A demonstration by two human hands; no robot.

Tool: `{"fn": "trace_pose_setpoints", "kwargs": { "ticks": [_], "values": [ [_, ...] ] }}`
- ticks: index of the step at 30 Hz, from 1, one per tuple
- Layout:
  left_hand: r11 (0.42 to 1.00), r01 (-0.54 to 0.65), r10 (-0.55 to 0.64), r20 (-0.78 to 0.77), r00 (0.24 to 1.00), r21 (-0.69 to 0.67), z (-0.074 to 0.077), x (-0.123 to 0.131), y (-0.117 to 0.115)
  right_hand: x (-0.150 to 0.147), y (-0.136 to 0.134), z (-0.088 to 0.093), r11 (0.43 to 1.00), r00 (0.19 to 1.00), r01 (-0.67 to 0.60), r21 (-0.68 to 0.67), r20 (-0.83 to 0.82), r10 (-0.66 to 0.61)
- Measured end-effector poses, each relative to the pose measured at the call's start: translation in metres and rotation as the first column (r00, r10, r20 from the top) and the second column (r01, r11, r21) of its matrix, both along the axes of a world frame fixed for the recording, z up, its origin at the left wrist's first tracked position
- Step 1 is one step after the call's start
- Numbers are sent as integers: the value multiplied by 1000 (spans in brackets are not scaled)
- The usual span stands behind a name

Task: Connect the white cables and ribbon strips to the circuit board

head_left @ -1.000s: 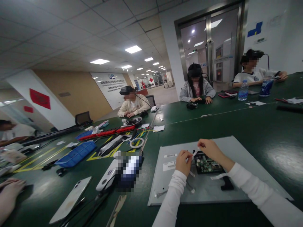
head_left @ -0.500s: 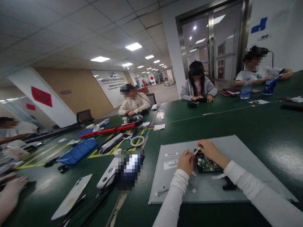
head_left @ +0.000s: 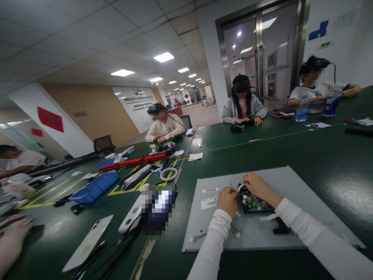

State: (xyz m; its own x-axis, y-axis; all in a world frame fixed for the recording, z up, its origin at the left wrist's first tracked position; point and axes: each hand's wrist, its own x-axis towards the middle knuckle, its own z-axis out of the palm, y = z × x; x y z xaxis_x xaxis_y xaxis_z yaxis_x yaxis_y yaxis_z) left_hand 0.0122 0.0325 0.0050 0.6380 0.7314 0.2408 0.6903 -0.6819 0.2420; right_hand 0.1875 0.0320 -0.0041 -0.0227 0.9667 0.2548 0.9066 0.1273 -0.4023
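A grey metal panel lies flat on the dark green table in front of me. A small green circuit board sits on it. My left hand is curled at the board's left edge, fingers pinched on a thin white strip or cable. My right hand rests over the board's upper edge, fingers pinched on the same white piece. Both arms wear white sleeves. A small black part lies on the panel beside my right forearm.
A white phone and a white device lie to the left, with a blue tray, a tape roll and red strips beyond. Another person's hand rests far left. Several people sit around the table; bottles stand far right.
My hands have drawn closer together and lower onto the board's top left corner. The white strip, earlier held up between them, is now down near the board.
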Motion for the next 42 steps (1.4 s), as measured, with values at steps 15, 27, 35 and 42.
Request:
{"fn": "trace_pose_setpoints", "kwargs": {
  "ticks": [15, 27, 35, 42],
  "values": [
    [1000, 6, -6, -8, 1000, 8, 0, -1, -2, 8, -19, 17, 985, 984, 173, 2, 37, -173],
    [1000, -7, 7, -17, 1000, -23, 2, -1, -3, 8, -10, 7, 998, 999, 32, -56, -4, -32],
    [999, -4, 3, -13, 1000, -52, 5, -1, -5, 5, -14, 4, 997, 999, -7, -72, 39, 10],
    [1000, 0, -1, -22, 1000, -27, 5, -1, -5, 4, -16, 5, 998, 996, -13, -68, 83, 19]
  ]
}}
